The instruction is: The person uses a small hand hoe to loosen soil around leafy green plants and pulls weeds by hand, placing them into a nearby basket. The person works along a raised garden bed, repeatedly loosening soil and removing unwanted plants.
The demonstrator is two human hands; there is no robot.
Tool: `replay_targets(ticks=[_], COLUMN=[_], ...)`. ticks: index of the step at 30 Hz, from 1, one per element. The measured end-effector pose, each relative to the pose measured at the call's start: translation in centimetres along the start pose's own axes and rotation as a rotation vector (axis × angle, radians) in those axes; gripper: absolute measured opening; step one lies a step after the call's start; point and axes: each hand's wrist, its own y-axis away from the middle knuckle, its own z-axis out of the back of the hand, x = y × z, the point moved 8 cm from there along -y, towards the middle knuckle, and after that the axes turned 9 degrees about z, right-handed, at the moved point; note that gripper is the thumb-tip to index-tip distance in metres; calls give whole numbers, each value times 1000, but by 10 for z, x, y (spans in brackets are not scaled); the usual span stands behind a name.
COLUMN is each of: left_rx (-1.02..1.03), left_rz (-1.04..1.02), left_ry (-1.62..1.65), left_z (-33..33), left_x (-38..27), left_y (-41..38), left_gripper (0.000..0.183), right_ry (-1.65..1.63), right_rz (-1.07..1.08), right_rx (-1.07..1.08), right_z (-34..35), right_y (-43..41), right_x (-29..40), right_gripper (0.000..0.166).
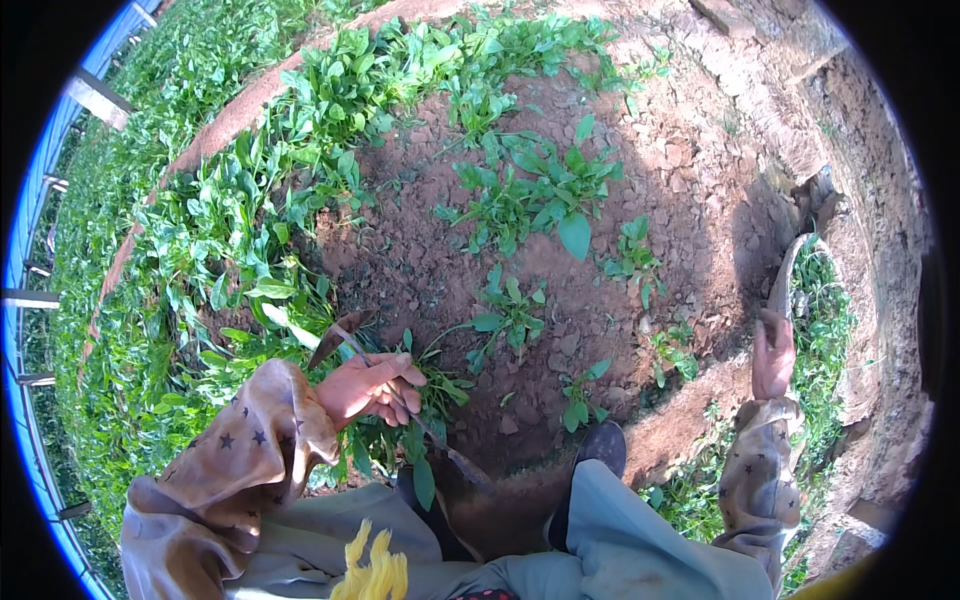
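My left hand (375, 391) is closed around the thin shaft of a small hand tool (466, 466), which looks like a hand hoe. Its brown blade (339, 339) stands out above my knuckles, and the shaft slants down to the right. Green leaves (423, 480) hang under that hand; whether the fingers also hold them, I cannot tell. Far to the right, my right hand (772, 356) has its fingers curled at the pale rim (786, 281) of a shallow container. Leafy greens (819, 289) lie in it. The fingers' hold on the rim is unclear.
Scattered leafy plants (555, 184) grow from cloddy brown soil (585, 330). Dense greens (240, 202) cover the left side, crossed by a bare earth strip (217, 135). A rough earthen bank (885, 225) rises at right. My shoe (602, 448) stands beside a small plant (581, 397).
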Motion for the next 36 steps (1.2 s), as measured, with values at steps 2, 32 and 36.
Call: replay_targets(ticks=[2,32,36], left_rx=[47,90,66], left_rz=[3,72,58], left_ry=[3,-83,-54], left_z=[-11,-28,-21], left_x=[-5,10,5], left_y=[-5,4,8], left_gripper=[38,46,45], right_ry=[-574,26,31], right_rz=[-71,384,342], right_rx=[367,759,711], right_z=[-75,-243,-228], right_y=[38,9,20], right_x=[72,114,87], right_gripper=[15,36,35])
